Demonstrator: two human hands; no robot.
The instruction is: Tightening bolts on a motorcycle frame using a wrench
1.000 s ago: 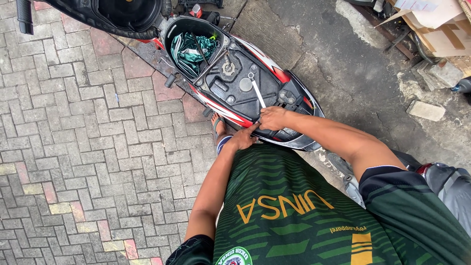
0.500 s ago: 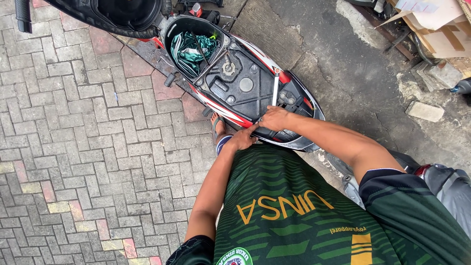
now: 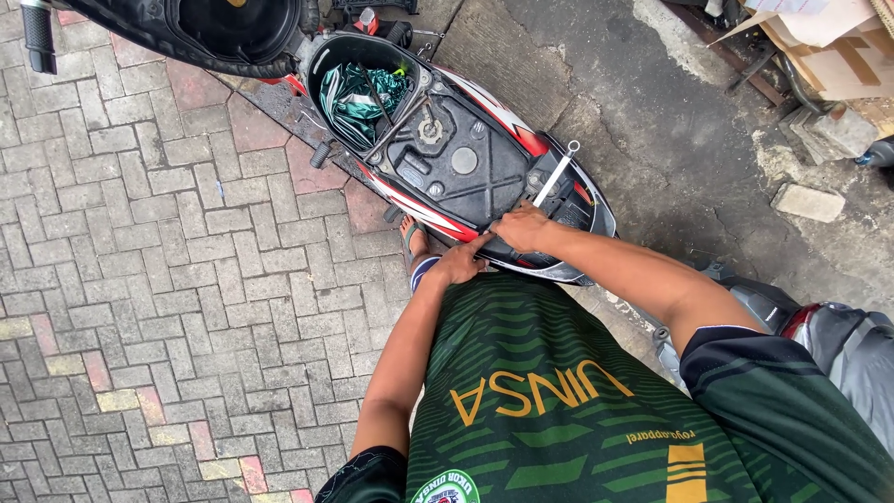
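We note the paving of grey and reddish bricks [image 3: 158, 279] covering the left half of the view, meeting rough dark concrete [image 3: 670, 158] on the right. A motor scooter [image 3: 447, 158] stands across the boundary of the two, its rear end pointing toward us. Its seat [image 3: 200, 33] is raised at the top left, exposing the black storage tub [image 3: 358, 88], which contains a crumpled green cloth or bag [image 3: 358, 93]. Behind the tub we see the fuel filler cap [image 3: 430, 130] set in a black panel bordered by white and red bodywork. Flattened cardboard [image 3: 829, 42] and stone slabs [image 3: 808, 200] lie at the upper right, well apart from the scooter.

Our green striped jersey [image 3: 559, 401] fills the bottom centre. Both our arms reach to the scooter's tail section. Our right hand [image 3: 521, 226] rests on the tail, fingers curled closed around the lower end of a slender silver tool [image 3: 557, 172], possibly a wrench, which slants up and to the right over the rear bodywork. Our left hand [image 3: 458, 264] sits just beside the right, fingers bent narrow and pressed against the edge of the tail; we cannot tell whether it grasps anything. A sandalled foot [image 3: 414, 244] stands on the bricks touching close to the scooter's side.
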